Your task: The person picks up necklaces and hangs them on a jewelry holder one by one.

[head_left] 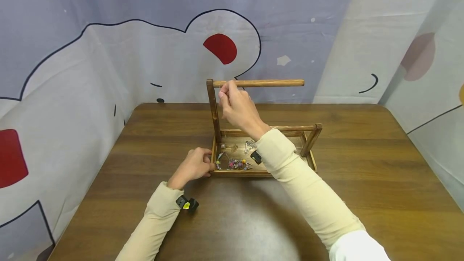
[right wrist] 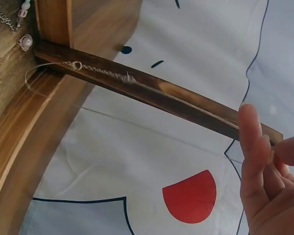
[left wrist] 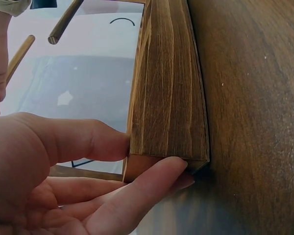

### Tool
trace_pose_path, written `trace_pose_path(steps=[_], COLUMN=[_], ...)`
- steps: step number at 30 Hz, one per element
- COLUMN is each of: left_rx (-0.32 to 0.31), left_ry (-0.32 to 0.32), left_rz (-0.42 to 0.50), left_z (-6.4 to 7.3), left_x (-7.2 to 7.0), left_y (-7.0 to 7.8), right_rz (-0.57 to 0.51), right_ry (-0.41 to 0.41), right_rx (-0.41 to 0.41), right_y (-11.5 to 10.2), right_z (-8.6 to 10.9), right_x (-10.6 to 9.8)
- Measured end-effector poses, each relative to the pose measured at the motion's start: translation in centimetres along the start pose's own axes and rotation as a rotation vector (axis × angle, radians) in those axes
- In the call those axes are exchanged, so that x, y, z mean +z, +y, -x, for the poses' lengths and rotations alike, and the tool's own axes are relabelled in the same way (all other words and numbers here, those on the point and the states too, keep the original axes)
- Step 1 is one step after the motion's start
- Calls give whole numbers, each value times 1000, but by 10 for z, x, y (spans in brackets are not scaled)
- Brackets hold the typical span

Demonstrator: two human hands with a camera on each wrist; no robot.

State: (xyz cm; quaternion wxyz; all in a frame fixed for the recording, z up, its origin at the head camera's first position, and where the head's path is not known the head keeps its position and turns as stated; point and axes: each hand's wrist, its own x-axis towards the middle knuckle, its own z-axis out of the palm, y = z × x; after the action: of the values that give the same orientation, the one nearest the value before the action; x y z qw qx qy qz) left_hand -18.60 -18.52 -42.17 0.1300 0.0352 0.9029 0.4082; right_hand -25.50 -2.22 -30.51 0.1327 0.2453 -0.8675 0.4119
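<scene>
A wooden jewelry stand [head_left: 255,83] with a tray base and two bars stands on the table. My right hand [head_left: 237,106] is up at the left end of its taller bar, thumb and fingers pinching a thin necklace [right wrist: 105,73]. The necklace hangs in a long loop beside the upright [right wrist: 161,93], its clasp chain near the tray. My left hand [head_left: 195,164] grips the front left corner of the tray [left wrist: 169,88], thumb on the inner side and fingers at the end.
In the tray lie colorful beaded jewelry [head_left: 233,164], a silver chain [head_left: 250,146] and a pearl piece [right wrist: 25,42]. A lower bar [head_left: 295,128] runs to a short post [head_left: 311,140] on the right. A patterned curtain [head_left: 174,59] hangs behind the table [head_left: 362,164].
</scene>
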Motion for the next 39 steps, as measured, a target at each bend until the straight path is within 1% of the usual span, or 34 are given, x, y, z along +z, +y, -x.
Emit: trace_pose_path(steps=[6, 9, 12, 14, 17, 20, 23, 25, 28, 30, 32, 35, 39], left_rx=[3, 5, 6, 2, -1, 2, 13, 18, 21, 24, 28, 45, 44], left_ry=[3, 9, 14, 15, 15, 17, 17, 17, 19, 20, 17, 14, 15], left_rz=[10, 13, 16, 21, 29, 28, 2, -18, -36, -43, -44, -42, -43], left_z=[1, 1, 1, 1, 1, 2, 3, 4, 7, 8, 9, 9, 8], left_x=[0, 0, 0, -1, -1, -1, 1, 2, 3, 4, 5, 6, 7], left_y=[-2, -2, -2, -2, -1, 0, 1, 0, 0, 1, 1, 3, 2], right_rz=[-9, 22, 37, 47, 56, 72, 101, 117, 153, 191, 248, 297, 283], right_ry=[-30, -46, -85, -125, -217, -329, -414, -445, -436, -417, -391, -389, -415], right_rx=[45, 56, 77, 101, 168, 261, 363, 459, 613, 694, 715, 720, 726], right_y=[3, 7, 14, 21, 32, 45, 59, 67, 75, 78, 81, 85, 87], right_z=[8, 15, 24, 31, 43, 55, 68, 75, 84, 88, 89, 90, 90], right_x=[1, 3, 8, 14, 23, 32, 38, 41, 44, 46, 46, 45, 43])
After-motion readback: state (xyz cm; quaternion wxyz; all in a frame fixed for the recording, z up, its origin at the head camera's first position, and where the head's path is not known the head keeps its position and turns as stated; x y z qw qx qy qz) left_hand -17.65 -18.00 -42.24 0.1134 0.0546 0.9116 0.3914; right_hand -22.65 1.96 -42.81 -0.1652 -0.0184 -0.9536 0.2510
